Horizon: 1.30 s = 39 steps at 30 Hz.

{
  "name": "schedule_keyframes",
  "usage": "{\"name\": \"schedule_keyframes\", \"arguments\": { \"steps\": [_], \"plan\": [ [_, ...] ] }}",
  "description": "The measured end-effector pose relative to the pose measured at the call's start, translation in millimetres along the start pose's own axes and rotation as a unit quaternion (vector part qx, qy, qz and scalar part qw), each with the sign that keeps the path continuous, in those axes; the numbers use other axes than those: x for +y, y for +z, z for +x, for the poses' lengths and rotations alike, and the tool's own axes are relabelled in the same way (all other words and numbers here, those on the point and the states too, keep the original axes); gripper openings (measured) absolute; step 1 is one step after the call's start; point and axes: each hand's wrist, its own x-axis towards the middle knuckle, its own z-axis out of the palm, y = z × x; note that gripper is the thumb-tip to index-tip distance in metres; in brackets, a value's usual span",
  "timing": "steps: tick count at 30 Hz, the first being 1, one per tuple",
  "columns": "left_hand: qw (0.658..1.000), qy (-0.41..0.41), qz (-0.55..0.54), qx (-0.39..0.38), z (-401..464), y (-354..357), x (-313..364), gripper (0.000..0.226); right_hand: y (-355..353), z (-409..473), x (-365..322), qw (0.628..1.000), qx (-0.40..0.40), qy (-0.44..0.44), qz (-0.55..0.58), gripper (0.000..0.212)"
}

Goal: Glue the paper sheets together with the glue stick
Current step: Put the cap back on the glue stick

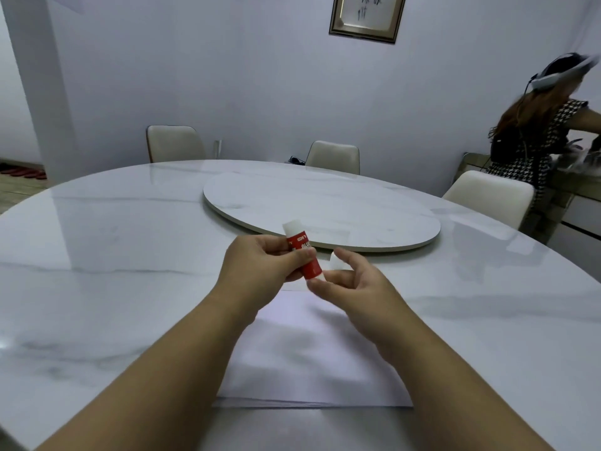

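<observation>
The paper sheets [312, 349] lie nearest, a white stack flat on the bench [113, 288], square to its near edge and just short of it, partly hidden by both forearms reaching over them. Above the far end of the stack, the left hand [260, 265] grips the glue stick [300, 252] round its red body, thumb and fingers curled about the label; the stick is tilted, its white top end pointing up and away toward the turntable [325, 206], its lower white end pointing down toward the right hand [351, 284]. The right hand sits just beside that lower end, palm turned up, fingers loosely curled; its thumb and forefinger pinch a small white cap [335, 261], held just apart from the stick. Whether the right fingertips also touch the stick's base cannot be told.

The turntable, a round marble-look disc, rests at the middle of the bench, beyond the hands. Three pale chairs stand at the far and right edges: one [175, 144] at far left, one [333, 157] at the far middle, one [491, 196] at the right. A framed picture [367, 17] hangs on the wall. Beyond the right edge another person [536, 131], wearing a headset, is turned away at a counter.
</observation>
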Motion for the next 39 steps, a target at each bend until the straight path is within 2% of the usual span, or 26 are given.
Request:
{"name": "schedule_keyframes", "arguments": {
  "steps": [2, 4, 6, 8, 10, 13, 15, 18, 20, 22, 24, 26, 28, 32, 34, 37, 39],
  "plan": [
    [1.000, -0.008, -0.012, -0.004, 0, -2, 0, 0.010, 0, 2, 1, 1.000, 0.021, -0.010, 0.018, 0.077],
    [1.000, -0.010, -0.009, -0.019, -2, 2, 0, 0.008, 4, 3, 3, 0.998, 0.051, -0.030, -0.030, 0.074],
    [1.000, -0.008, -0.005, -0.020, -4, 5, 0, 0.007, 7, 2, 3, 0.998, 0.029, -0.023, -0.041, 0.075],
    [1.000, -0.008, -0.010, -0.007, -1, 3, 0, 0.005, 2, 2, 2, 1.000, -0.002, 0.001, 0.009, 0.074],
    [1.000, -0.009, -0.014, -0.004, 0, 0, 0, 0.002, 0, 1, 1, 1.000, 0.006, 0.000, 0.028, 0.070],
    [0.999, -0.010, 0.004, -0.031, -3, 6, -1, 0.007, 5, 2, 3, 0.994, 0.066, -0.047, -0.078, 0.060],
    [0.999, -0.010, 0.012, -0.030, -3, 8, -2, 0.007, 7, 3, 4, 0.992, 0.052, -0.046, -0.104, 0.061],
    [1.000, -0.016, -0.008, -0.002, 2, 1, -1, 0.001, 0, 6, 4, 1.000, -0.003, 0.002, 0.002, 0.050],
    [0.999, -0.028, -0.016, -0.008, 3, -1, -2, 0.002, 0, 5, 3, 1.000, 0.014, -0.005, 0.024, 0.038],
    [0.999, -0.037, -0.022, -0.034, 0, 3, -2, 0.001, 5, 5, 3, 0.997, 0.064, -0.028, -0.035, 0.041],
    [0.999, -0.030, -0.007, -0.040, -2, 7, -2, 0.002, 7, 3, 2, 0.994, 0.074, -0.031, -0.081, 0.051],
    [1.000, -0.023, -0.008, -0.014, 1, 4, -2, 0.005, 1, 3, 0, 0.999, 0.039, -0.003, -0.037, 0.057],
    [1.000, -0.021, -0.014, 0.005, 4, -1, -3, 0.008, -3, 1, -2, 0.999, 0.025, 0.013, 0.019, 0.049],
    [1.000, -0.019, 0.010, -0.002, 1, 6, -5, 0.009, 7, 4, 1, 0.995, 0.083, -0.009, -0.063, 0.049],
    [1.000, -0.014, 0.011, 0.009, 1, 7, -4, 0.007, 10, 5, 0, 0.994, 0.074, -0.006, -0.085, 0.054],
    [1.000, -0.016, -0.005, 0.026, 5, 1, -4, 0.006, 0, 4, -4, 0.999, 0.037, 0.015, 0.002, 0.053],
    [1.000, -0.020, 0.003, 0.018, 5, 1, -6, 0.007, 0, 5, -3, 0.999, 0.046, 0.010, 0.014, 0.051]
  ]
}}
